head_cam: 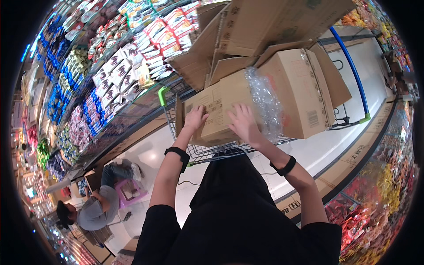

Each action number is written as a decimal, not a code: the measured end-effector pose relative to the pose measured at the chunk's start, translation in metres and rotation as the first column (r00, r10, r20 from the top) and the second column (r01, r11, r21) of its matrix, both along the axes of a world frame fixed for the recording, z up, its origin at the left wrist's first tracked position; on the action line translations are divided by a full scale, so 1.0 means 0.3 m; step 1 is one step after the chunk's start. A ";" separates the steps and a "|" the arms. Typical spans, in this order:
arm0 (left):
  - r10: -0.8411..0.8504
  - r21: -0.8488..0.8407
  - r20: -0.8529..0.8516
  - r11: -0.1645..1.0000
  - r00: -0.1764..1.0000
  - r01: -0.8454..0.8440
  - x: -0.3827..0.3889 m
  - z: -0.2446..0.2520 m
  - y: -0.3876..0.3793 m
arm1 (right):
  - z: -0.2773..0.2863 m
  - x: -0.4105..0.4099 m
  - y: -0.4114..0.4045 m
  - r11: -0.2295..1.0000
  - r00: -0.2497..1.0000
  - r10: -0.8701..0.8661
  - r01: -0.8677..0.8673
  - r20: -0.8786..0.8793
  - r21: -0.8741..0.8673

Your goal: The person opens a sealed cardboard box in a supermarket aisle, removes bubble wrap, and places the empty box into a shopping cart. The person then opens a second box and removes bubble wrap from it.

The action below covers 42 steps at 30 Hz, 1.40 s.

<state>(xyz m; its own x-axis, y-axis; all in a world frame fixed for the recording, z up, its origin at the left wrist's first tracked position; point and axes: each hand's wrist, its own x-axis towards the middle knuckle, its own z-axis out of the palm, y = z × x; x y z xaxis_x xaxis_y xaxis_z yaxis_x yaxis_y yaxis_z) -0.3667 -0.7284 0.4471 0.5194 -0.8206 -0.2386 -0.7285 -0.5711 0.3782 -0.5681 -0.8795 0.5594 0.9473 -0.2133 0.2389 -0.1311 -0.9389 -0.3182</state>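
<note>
A wire shopping cart (218, 150) stands before me, loaded with cardboard boxes. My left hand (196, 117) rests on the printed top of a cardboard box (212, 96) near its left end, fingers loosely spread. Further right, my right hand (243, 122) lies on the same box with spread fingers. Neither hand grips anything. Crumpled clear bubble wrap (265, 99) lies just right of my right hand, between that box and a larger taped carton (298, 89). Behind them, open cardboard flaps and cartons (265, 26) rise high. The cart's blue handle (351, 69) is at the right.
Shelves of packaged snacks (119, 69) run along the left. Bins of wrapped sweets (354, 212) line the right, edged with a cardboard-covered base (347, 165). At lower left, a person (99, 205) in a cap sits near a pink plastic stool (124, 195). A cable lies on the floor.
</note>
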 end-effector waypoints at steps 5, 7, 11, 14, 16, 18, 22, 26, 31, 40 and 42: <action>0.008 0.029 0.035 1.000 0.999 -0.009 -0.012 -0.014 0.001 | -0.084 0.131 0.030 0.994 0.991 0.057 -0.068 -0.119 -0.087; -0.045 -0.002 0.112 0.999 0.993 0.046 0.003 -0.037 0.005 | -0.110 0.151 0.041 0.976 0.980 0.123 -0.148 -0.155 -0.158; -0.189 -0.067 0.278 0.974 0.942 0.216 0.060 -0.076 0.023 | -0.102 0.150 0.078 0.968 0.984 0.021 -0.065 -0.179 -0.241; -0.255 -0.092 0.369 0.947 0.894 0.308 0.090 -0.100 0.019 | -0.068 0.132 0.110 0.949 0.967 -0.112 0.035 -0.231 -0.312; -0.251 -0.142 0.367 0.937 0.896 0.321 0.095 -0.120 0.016 | -0.043 0.114 0.120 0.942 0.925 -0.120 -0.008 -0.360 -0.334; -0.266 -0.145 0.332 0.934 0.905 0.328 0.097 -0.147 0.020 | -0.016 0.106 0.119 0.914 0.913 -0.086 -0.087 -0.398 -0.396; -0.091 -0.071 0.311 0.990 0.946 0.119 0.110 -0.213 0.054 | 0.075 0.099 0.067 0.874 0.891 -0.037 -0.191 -0.453 -0.447; 0.217 0.088 0.271 0.965 0.938 -0.249 0.101 -0.235 0.073 | 0.206 0.069 -0.004 0.947 0.886 -0.116 -0.039 -0.449 -0.320; 0.141 0.009 0.540 0.985 0.830 -0.173 0.042 -0.138 0.098 | 0.264 0.081 -0.008 0.938 0.926 -0.327 0.294 -0.191 -0.182; 0.265 0.193 0.220 0.931 0.939 -0.309 0.182 -0.035 0.062 | 0.209 0.295 -0.182 0.848 0.695 -0.530 0.427 -0.486 -0.313; 0.243 0.160 0.172 0.949 0.955 -0.271 0.194 -0.045 0.053 | 0.197 0.294 -0.243 0.868 0.672 -0.495 0.411 -0.551 -0.278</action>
